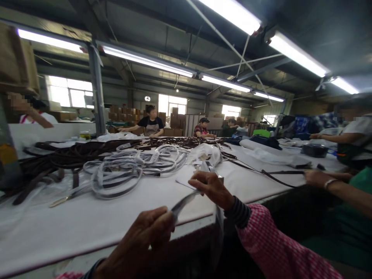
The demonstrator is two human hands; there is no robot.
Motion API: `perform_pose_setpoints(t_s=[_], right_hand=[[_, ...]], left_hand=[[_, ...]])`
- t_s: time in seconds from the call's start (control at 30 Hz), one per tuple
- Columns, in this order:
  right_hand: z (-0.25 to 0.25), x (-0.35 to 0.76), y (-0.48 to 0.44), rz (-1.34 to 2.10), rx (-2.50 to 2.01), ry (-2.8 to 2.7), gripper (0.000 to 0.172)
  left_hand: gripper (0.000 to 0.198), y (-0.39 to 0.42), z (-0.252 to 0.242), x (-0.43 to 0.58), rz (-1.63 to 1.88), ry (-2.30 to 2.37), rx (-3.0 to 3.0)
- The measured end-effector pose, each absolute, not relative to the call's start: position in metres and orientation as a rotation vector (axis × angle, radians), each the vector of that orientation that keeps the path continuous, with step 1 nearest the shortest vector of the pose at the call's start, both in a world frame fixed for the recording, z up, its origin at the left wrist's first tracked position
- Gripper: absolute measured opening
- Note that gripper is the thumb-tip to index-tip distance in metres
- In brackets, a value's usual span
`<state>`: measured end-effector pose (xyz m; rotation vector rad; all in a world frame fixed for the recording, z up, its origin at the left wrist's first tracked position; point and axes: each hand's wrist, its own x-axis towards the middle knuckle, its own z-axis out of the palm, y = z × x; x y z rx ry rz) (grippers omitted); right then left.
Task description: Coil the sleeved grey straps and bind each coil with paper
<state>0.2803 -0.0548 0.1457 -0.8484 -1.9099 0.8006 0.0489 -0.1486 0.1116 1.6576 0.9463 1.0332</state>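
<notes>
A dark belt in a clear plastic sleeve (185, 202) bows between my two hands over the front edge of the table. My left hand (145, 232), at the lower middle, is closed around one part of it. Higher and to the right, my right hand (211, 189) pinches the sleeve between thumb and fingers. Below the right hand, a clear length hangs past the table edge. Just behind that hand stands what looks like a tape dispenser (207, 166), partly hidden. Coiled sleeved belts (116, 180) lie on the table beyond my left hand.
The white-covered table (87, 224) bears a heap of dark straps (72, 153) at left and a crumpled plastic bag (205, 154). At right, a co-worker's hand (315, 178) holds a dark strap (279, 178). Other people work around the table. A metal post (97, 89) rises at left.
</notes>
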Motion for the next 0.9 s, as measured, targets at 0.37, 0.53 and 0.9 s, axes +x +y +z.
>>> perform_pose_setpoints(t_s=[0.37,0.53,0.9], right_hand=[[0.073,0.186,-0.096,0.816,-0.669,-1.539,0.039],[0.066,0.208,-0.107,1.461,-0.619,-1.683,0.043],[0.09,0.271,-0.077,1.665,-0.788,-1.782,0.047]], left_hand=[[0.031,-0.139,0.211,0.064,1.438,0.491,0.964],[0.025,-0.107,0.182,0.059,1.742,0.714,1.504],[0.022,-0.116,0.09,0.009,0.716,1.12,2.858]])
